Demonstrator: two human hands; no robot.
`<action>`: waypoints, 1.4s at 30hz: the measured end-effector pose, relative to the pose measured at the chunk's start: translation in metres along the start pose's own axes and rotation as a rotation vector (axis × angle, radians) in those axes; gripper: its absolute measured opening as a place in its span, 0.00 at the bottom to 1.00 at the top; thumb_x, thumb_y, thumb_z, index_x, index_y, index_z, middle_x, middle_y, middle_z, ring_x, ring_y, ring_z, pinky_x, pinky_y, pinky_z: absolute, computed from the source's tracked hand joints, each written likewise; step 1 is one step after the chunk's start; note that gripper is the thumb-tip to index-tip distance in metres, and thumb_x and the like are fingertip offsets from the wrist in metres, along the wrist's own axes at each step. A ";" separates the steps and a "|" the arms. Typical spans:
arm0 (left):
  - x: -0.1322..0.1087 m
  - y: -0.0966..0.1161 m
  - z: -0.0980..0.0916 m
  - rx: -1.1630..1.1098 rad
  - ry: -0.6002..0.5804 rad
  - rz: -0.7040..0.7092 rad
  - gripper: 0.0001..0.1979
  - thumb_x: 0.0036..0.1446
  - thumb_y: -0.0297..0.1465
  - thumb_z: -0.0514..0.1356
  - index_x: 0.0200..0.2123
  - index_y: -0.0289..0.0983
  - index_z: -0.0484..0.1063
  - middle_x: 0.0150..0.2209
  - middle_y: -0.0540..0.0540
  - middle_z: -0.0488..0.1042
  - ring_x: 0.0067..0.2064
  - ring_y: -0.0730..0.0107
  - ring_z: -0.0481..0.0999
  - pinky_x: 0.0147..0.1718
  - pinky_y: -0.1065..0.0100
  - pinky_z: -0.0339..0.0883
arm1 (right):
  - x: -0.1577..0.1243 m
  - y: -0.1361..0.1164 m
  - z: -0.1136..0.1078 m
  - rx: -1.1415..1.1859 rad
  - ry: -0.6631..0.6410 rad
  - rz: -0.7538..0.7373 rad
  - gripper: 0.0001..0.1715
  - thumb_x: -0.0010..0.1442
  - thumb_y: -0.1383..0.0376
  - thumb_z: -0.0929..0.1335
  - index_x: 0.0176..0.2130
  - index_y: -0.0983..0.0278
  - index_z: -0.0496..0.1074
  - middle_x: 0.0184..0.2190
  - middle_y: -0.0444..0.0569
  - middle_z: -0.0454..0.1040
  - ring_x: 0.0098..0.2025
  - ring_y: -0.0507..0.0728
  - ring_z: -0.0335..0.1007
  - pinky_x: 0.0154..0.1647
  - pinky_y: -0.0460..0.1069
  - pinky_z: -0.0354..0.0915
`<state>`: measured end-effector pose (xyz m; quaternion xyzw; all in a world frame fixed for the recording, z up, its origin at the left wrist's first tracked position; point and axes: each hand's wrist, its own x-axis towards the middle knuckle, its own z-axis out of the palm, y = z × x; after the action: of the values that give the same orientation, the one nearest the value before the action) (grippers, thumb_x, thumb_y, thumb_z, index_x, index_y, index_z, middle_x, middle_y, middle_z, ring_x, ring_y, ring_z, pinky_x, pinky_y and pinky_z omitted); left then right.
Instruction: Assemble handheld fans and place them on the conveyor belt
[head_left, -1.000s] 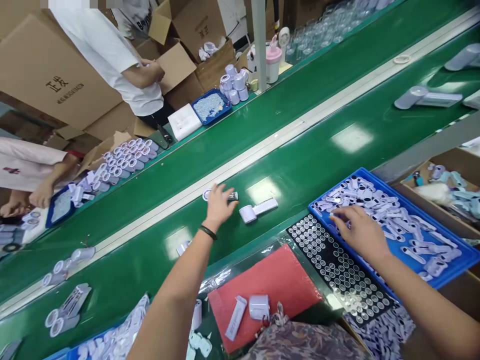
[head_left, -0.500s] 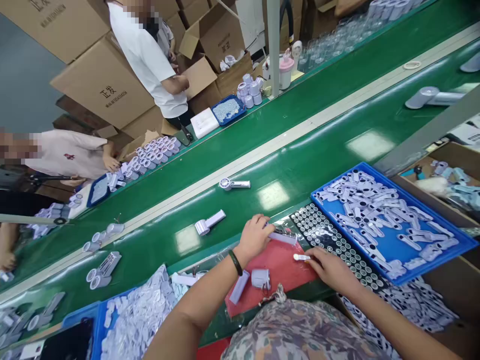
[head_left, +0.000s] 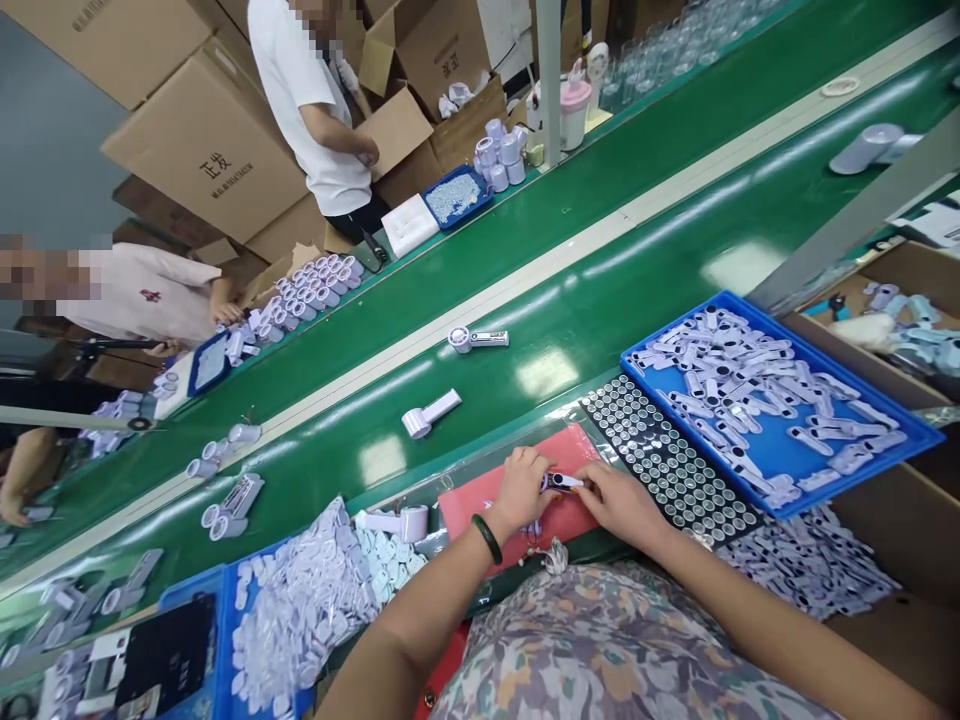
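Note:
Over a red mat (head_left: 576, 452), my left hand (head_left: 519, 490) is closed around a lavender handheld fan handle, mostly hidden by the fingers. From the other side, my right hand (head_left: 616, 500) pinches the end of a slim white handle cover (head_left: 571, 481) with a dark oval on it. The cover lies against the handle; whether it is seated cannot be seen. Below my left hand, lavender parts (head_left: 531, 527) on the mat are partly covered by that hand. A lavender fan body (head_left: 412, 523) lies left of the mat.
A blue tray of handle covers (head_left: 832, 512) stands at right, beside a black sheet of round stickers (head_left: 660, 455). Left lies a heap of lavender pieces (head_left: 300, 590). Fans (head_left: 480, 339) rest on the green belt (head_left: 600, 330). Two people work across it, another at far left.
My right hand has moved left with the white cover, bringing it against the handle in my left hand. The handle is lower over the mat. The camera view has shifted slightly.

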<state>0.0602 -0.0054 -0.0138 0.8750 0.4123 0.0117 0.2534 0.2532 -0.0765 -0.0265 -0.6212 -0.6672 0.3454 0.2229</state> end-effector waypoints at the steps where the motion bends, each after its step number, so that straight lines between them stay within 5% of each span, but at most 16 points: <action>1: 0.000 0.000 0.000 -0.028 0.008 0.008 0.18 0.56 0.38 0.65 0.48 0.39 0.70 0.47 0.43 0.70 0.50 0.58 0.64 0.47 0.58 0.61 | -0.002 -0.001 0.001 -0.001 0.002 -0.013 0.10 0.66 0.62 0.61 0.37 0.61 0.68 0.34 0.47 0.72 0.36 0.57 0.69 0.36 0.51 0.60; 6: 0.002 -0.006 -0.003 -0.177 -0.005 0.136 0.17 0.55 0.44 0.65 0.43 0.40 0.74 0.43 0.45 0.73 0.48 0.60 0.66 0.49 0.59 0.59 | -0.004 -0.008 0.006 -0.069 0.036 0.019 0.10 0.67 0.63 0.61 0.38 0.62 0.70 0.35 0.48 0.73 0.38 0.58 0.70 0.38 0.52 0.60; 14: 0.007 -0.005 0.002 -0.247 -0.013 0.086 0.05 0.60 0.34 0.62 0.37 0.39 0.76 0.39 0.46 0.74 0.46 0.63 0.68 0.48 0.61 0.61 | 0.008 0.009 0.013 0.129 0.100 0.119 0.09 0.63 0.59 0.66 0.36 0.57 0.75 0.40 0.47 0.72 0.47 0.58 0.67 0.49 0.53 0.62; 17: 0.008 -0.003 0.000 -0.241 -0.031 0.044 0.06 0.58 0.34 0.64 0.38 0.40 0.77 0.42 0.45 0.74 0.49 0.62 0.67 0.52 0.59 0.61 | 0.011 0.017 0.018 0.148 0.032 0.188 0.06 0.61 0.60 0.67 0.39 0.57 0.75 0.42 0.46 0.72 0.48 0.59 0.67 0.51 0.53 0.62; 21: 0.008 0.002 -0.003 -0.240 -0.078 -0.092 0.11 0.56 0.33 0.65 0.44 0.42 0.77 0.44 0.46 0.74 0.50 0.61 0.67 0.53 0.59 0.60 | 0.013 0.015 0.014 0.053 -0.110 0.213 0.17 0.62 0.60 0.68 0.51 0.55 0.73 0.49 0.47 0.72 0.52 0.60 0.64 0.54 0.54 0.60; 29: 0.013 0.016 0.002 -0.156 -0.146 -0.227 0.07 0.58 0.31 0.63 0.40 0.43 0.79 0.37 0.47 0.74 0.44 0.62 0.66 0.51 0.60 0.59 | 0.021 0.000 0.002 -0.082 -0.269 0.303 0.15 0.63 0.60 0.67 0.50 0.48 0.75 0.48 0.43 0.74 0.50 0.62 0.64 0.46 0.56 0.60; 38: 0.015 0.005 -0.014 -0.087 -0.239 -0.084 0.18 0.51 0.35 0.68 0.46 0.42 0.75 0.43 0.45 0.71 0.47 0.57 0.65 0.48 0.59 0.63 | 0.025 0.012 0.004 0.059 -0.186 0.210 0.14 0.62 0.60 0.68 0.48 0.48 0.76 0.45 0.42 0.76 0.47 0.60 0.66 0.48 0.54 0.60; 42: 0.016 0.007 -0.019 -0.103 -0.245 -0.095 0.12 0.55 0.35 0.65 0.43 0.40 0.76 0.41 0.45 0.71 0.47 0.58 0.65 0.48 0.57 0.64 | 0.025 0.005 0.005 0.033 -0.181 0.285 0.13 0.61 0.61 0.68 0.45 0.48 0.77 0.44 0.43 0.75 0.48 0.61 0.66 0.47 0.55 0.60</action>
<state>0.0712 0.0108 0.0031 0.8352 0.4182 -0.0861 0.3466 0.2503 -0.0528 -0.0367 -0.6722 -0.5838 0.4390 0.1207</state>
